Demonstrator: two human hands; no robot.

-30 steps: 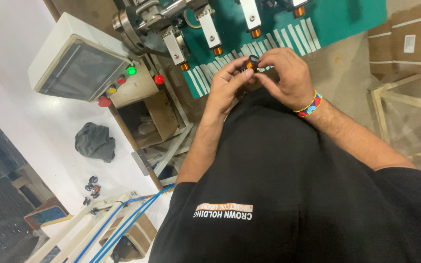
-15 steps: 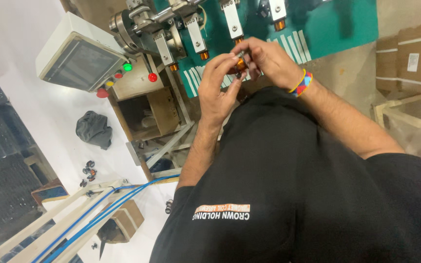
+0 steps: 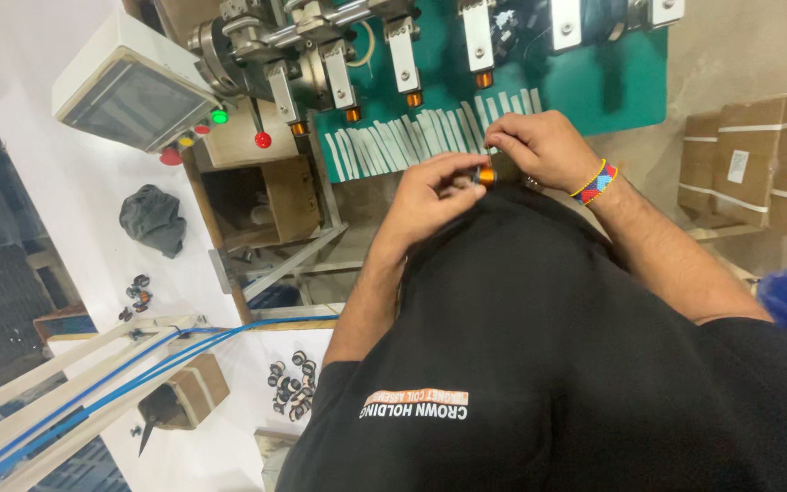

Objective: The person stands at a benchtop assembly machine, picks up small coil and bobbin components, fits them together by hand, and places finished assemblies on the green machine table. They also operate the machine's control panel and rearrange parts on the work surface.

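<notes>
A small copper-coloured coil [image 3: 485, 175] sits between both my hands, close to my chest. My left hand [image 3: 432, 189] pinches it from the left with thumb and fingertips. My right hand [image 3: 539, 146], with a beaded bracelet [image 3: 597, 181] on the wrist, holds it from the right with curled fingers. Both hands hover just below the green machine panel [image 3: 630, 82], near a row of white strips [image 3: 412, 137]. My black shirt hides everything below the hands.
Several metal spindles with orange tips [image 3: 352, 114] stick out of the machine above. A control box with a screen [image 3: 134, 100] and coloured buttons is at left. Loose small coils [image 3: 289, 383] lie on the white table. Cardboard boxes [image 3: 767, 164] stand at right, blue hoses [image 3: 138, 355] at lower left.
My hands have come down from the spindles toward my chest, still together on the small coil. The view has shifted so more of the machine shows above.
</notes>
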